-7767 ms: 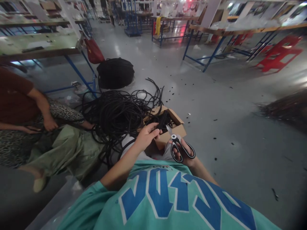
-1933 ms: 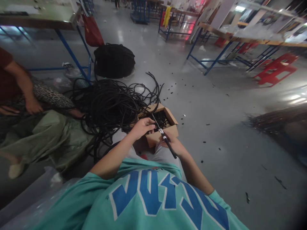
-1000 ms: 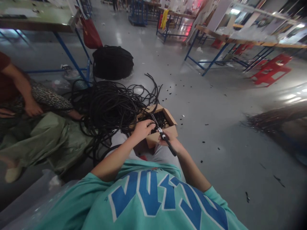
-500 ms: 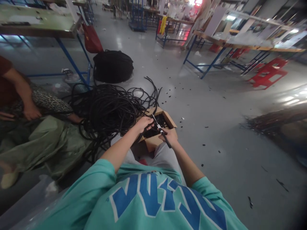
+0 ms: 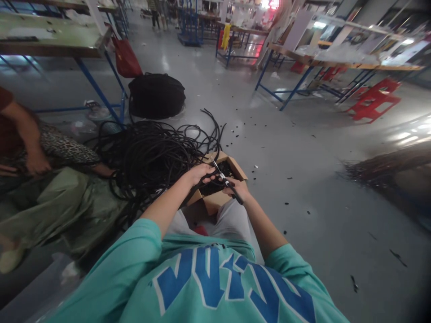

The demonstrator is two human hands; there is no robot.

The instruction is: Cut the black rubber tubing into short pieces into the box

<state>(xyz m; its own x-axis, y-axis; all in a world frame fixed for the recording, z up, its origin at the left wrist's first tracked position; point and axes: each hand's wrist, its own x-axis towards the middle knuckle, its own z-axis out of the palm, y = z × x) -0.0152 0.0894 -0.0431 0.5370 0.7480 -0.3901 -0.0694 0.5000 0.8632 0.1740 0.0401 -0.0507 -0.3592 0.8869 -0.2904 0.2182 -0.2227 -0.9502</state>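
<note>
My left hand (image 5: pixel 202 172) is closed around a length of black cord, its end up against the shears over the box. My right hand (image 5: pixel 238 189) grips shears (image 5: pixel 222 178) with a silver blade and long black handles, the blade pointing up and left beside my left fingers. Whether the blade touches the cord I cannot tell. Beneath both hands, between my knees, stands an open cardboard box (image 5: pixel 215 202) holding many small black pieces (image 5: pixel 226 168). A large tangled heap of black cords (image 5: pixel 151 152) lies left of the box.
A person's arm (image 5: pixel 28 134) and green cloth (image 5: pixel 63 202) are close on my left. Behind the cord heap stands a black bundle (image 5: pixel 156 95). Small black scraps (image 5: pixel 286 203) dot the floor. Worktables (image 5: pixel 279 49) and a red stool (image 5: pixel 375 101) stand farther off; bundled strands (image 5: pixel 373 168) lie right.
The view has shifted slightly. The shears' handles are a little closer together and tilted a bit; my left hand keeps its place over the box.
</note>
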